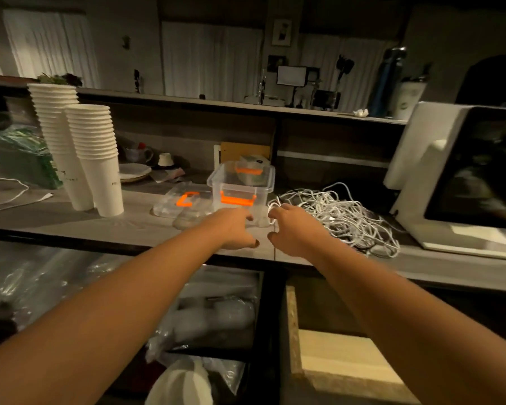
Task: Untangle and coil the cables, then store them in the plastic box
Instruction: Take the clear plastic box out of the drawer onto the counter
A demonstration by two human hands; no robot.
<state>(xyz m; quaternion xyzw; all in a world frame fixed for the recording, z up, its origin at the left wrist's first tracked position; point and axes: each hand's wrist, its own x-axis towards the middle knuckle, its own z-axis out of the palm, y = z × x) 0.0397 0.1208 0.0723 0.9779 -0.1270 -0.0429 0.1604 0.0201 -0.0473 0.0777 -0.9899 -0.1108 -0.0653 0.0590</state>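
- A clear plastic box point(241, 187) with orange latches point(237, 199) stands open on the grey tabletop point(100, 226).
- Its lid point(184, 200), also with an orange clip, lies flat just to the left of the box.
- The white cables point(345, 220) sit in one loose tangled heap on the tabletop to the right of the box, spreading toward its front right corner. None of them are in the box.
- The left hand point(234, 229) reaches in just in front of the box. Its fingers are relaxed and point at the base, its thumb is spread, and it holds nothing.
- The right hand point(292, 232) is in front of the box's right corner, at the near edge of the heap.
- Its fingers point(278, 213) are curled, and a white strand loops at their tips. I cannot tell whether they grip it.
- Two tall stacks of white paper cups point(94, 159) stand well to the left of the box.
- A white appliance point(450, 176) with a dark front stands to the right of the box, beyond the cables.
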